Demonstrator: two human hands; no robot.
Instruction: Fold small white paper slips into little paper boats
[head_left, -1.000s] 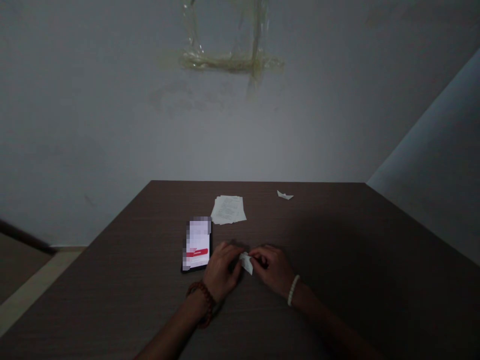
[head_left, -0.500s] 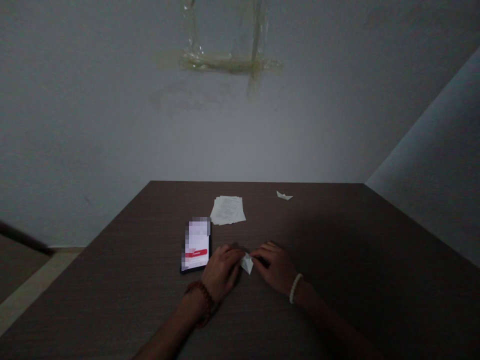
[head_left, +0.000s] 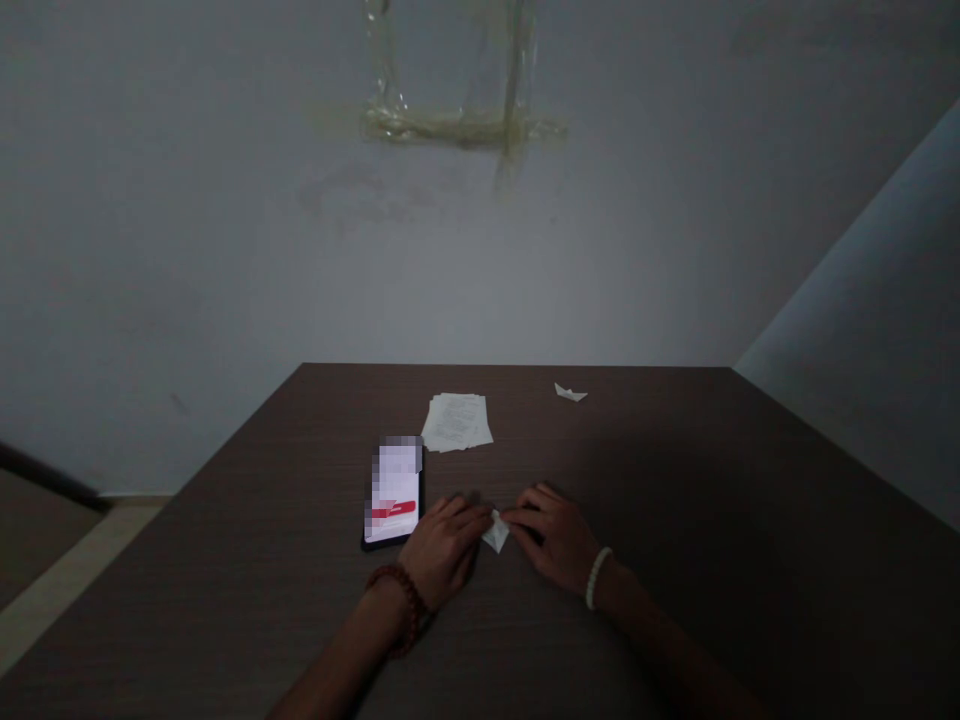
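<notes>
A small piece of folded white paper [head_left: 496,534] lies low over the table between my two hands, with a pointed corner toward me. My left hand [head_left: 444,545], with a reddish-brown bead bracelet at the wrist, grips the paper's left side; its fingers partly cover it. From the other side my right hand [head_left: 556,535], wearing a pale bead bracelet, pinches the upper right edge between fingertips and thumb. The fingers hide part of the folds.
Left of my left hand lies a phone [head_left: 394,492] with its screen lit. Behind it is a stack of printed paper sheets [head_left: 457,422]. A small folded paper boat [head_left: 571,393] rests near the far edge of the brown table [head_left: 675,430], which meets the wall [head_left: 480,270].
My right hand's fingers have shifted slightly on the paper, the thumb a little lower and more apart. My left hand stays nearly in place. The phone, sheets and boat have not moved.
</notes>
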